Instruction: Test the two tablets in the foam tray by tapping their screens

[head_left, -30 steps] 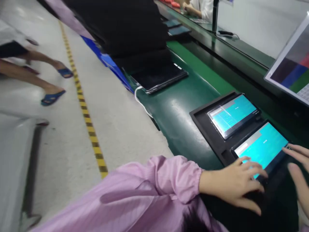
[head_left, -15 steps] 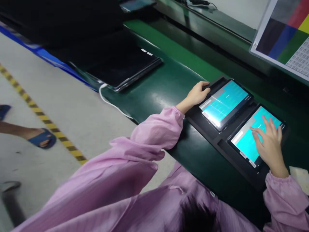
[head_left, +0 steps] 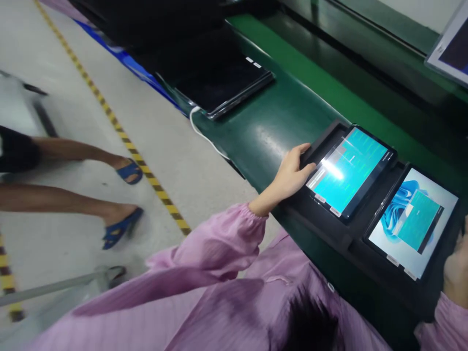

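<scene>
Two tablets lie side by side in a black tray on the green bench. On the left tablet the screen is mostly cyan. The right tablet shows a blue swirl wallpaper with a smaller cyan window over it. My left hand rests at the left edge of the black tray, thumb and fingers apart, the thumb close to the left tablet's edge. At the right border of the view, beside the right tablet, my right hand is blurred and partly cut off, so its fingers are hard to make out.
Further left on the green bench lies a stack of dark flat panels, with a white cable hanging at the edge. A chart in a frame stands top right. Another person's legs and blue sandals are on the floor.
My right hand has moved off the right tablet's screen to its right side. That screen went from a full cyan page to wallpaper with a smaller window. The camera view has shifted.
</scene>
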Available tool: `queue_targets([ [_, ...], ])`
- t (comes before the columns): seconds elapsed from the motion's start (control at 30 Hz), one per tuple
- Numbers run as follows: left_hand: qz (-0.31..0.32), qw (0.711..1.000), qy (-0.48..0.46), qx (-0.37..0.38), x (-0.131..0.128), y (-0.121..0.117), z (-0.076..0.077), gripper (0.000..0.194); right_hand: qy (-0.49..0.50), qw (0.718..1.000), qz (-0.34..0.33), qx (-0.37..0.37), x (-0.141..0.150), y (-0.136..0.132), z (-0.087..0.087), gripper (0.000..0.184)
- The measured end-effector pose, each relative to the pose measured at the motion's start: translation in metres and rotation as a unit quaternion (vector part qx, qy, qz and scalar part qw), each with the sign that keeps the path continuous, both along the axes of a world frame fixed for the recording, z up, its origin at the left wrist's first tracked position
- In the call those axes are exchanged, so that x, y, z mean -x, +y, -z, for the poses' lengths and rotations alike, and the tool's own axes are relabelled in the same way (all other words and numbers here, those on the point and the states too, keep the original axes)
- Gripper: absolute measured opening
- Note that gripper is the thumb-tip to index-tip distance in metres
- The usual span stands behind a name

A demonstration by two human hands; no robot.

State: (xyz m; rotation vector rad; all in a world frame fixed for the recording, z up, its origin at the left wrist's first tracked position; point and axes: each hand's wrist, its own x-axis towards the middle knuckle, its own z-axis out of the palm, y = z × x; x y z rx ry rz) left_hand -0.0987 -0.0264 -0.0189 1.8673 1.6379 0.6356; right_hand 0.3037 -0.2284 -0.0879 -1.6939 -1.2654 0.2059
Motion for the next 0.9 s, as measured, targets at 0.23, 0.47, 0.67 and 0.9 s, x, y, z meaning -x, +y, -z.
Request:
queue_targets([
  [0.23,-0.016,0.998,0.065,-0.003,0.002,-0.02,-0.006,0.066,-0.055,0.996,-0.063,-0.043,0.025,-0.004,-0.035,0.054],
  [0.47,0.053,0.998,0.042,-0.014,-0.016,0.001,0.002,0.115,-0.245,0.945,-0.213,0.039,0.065,-0.005,-0.059,0.029],
  [0.67,0.045,0.997,-0.044,0.041,0.011,-0.003,-0.007,0.088,-0.265,0.925,-0.271,0.015,0.082,-0.004,-0.059,0.025],
  [0.9,0.095,0.991,-0.082,0.055,0.023,-0.005,-0.012,0.089,-0.265,0.921,-0.285,0.003,0.085,-0.004,-0.055,0.022],
])
